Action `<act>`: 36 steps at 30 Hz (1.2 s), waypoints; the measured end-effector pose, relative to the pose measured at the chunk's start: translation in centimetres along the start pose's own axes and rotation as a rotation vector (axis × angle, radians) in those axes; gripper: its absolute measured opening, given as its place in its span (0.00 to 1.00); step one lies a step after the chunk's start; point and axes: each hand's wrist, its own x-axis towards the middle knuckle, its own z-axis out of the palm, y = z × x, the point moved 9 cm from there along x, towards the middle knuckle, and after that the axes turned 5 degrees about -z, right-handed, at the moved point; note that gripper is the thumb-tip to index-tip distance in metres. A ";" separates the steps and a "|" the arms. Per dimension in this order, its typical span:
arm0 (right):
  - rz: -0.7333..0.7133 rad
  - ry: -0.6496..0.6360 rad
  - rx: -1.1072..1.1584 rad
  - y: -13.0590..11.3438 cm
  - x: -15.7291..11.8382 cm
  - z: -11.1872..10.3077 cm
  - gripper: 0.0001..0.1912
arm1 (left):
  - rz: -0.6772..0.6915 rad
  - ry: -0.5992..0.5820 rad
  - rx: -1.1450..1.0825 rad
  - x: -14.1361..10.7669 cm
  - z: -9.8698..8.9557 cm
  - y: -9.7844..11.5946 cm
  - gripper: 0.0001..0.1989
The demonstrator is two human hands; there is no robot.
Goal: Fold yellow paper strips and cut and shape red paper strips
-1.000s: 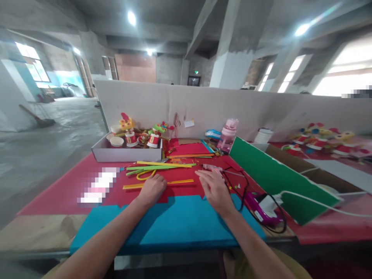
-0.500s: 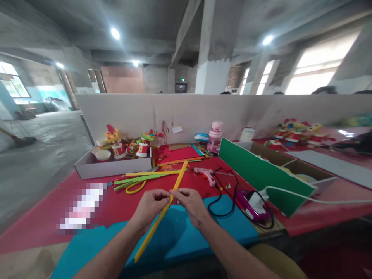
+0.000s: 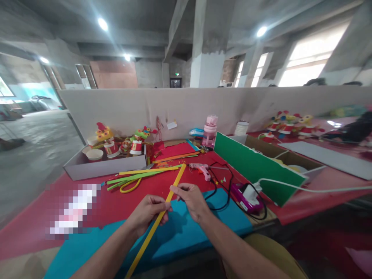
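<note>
A long yellow strip (image 3: pixel 151 232), paper or foam by its look, slants up from the lower edge of the view between my hands. My left hand (image 3: pixel 148 214) pinches it near the middle, with thumb and forefinger closed on it. Higher up, the fingertips of my right hand (image 3: pixel 189 198) grip the strip's edge. Both hands are above a blue sheet or mat (image 3: pixel 186 236). Just beyond them a pink glue gun (image 3: pixel 200 169) lies on the red table cover (image 3: pixel 116 205). Loose green strips (image 3: pixel 136 177) and a bent yellow strip (image 3: pixel 130 188) lie left of it.
A white box (image 3: pixel 107 169) with paper cups and cup figures stands at the left. On the right are a green-sided box (image 3: pixel 252 166) and a purple power strip (image 3: pixel 247 199) with cables. A pink bottle (image 3: pixel 210 131) stands by the low partition (image 3: pixel 122 104).
My hands have moved slightly apart along the yellow strip, the left lower and the right higher. The strip reaches further down, and the whole view has shifted a little.
</note>
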 end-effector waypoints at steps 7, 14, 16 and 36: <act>-0.018 0.121 0.087 -1.0 2.0 -3.9 0.19 | -0.039 -0.041 0.025 -0.5 1.3 -0.6 0.17; -0.072 0.247 0.108 -2.0 3.4 -7.4 0.18 | -0.049 -0.132 0.003 -0.5 2.1 -1.0 0.16; -0.111 0.336 0.171 -2.2 3.4 -8.6 0.19 | -0.026 -0.095 -0.031 -0.3 1.5 -0.8 0.15; 0.381 -0.591 0.495 2.3 -4.6 6.6 0.17 | 0.286 -0.052 0.002 -0.4 -1.4 2.8 0.20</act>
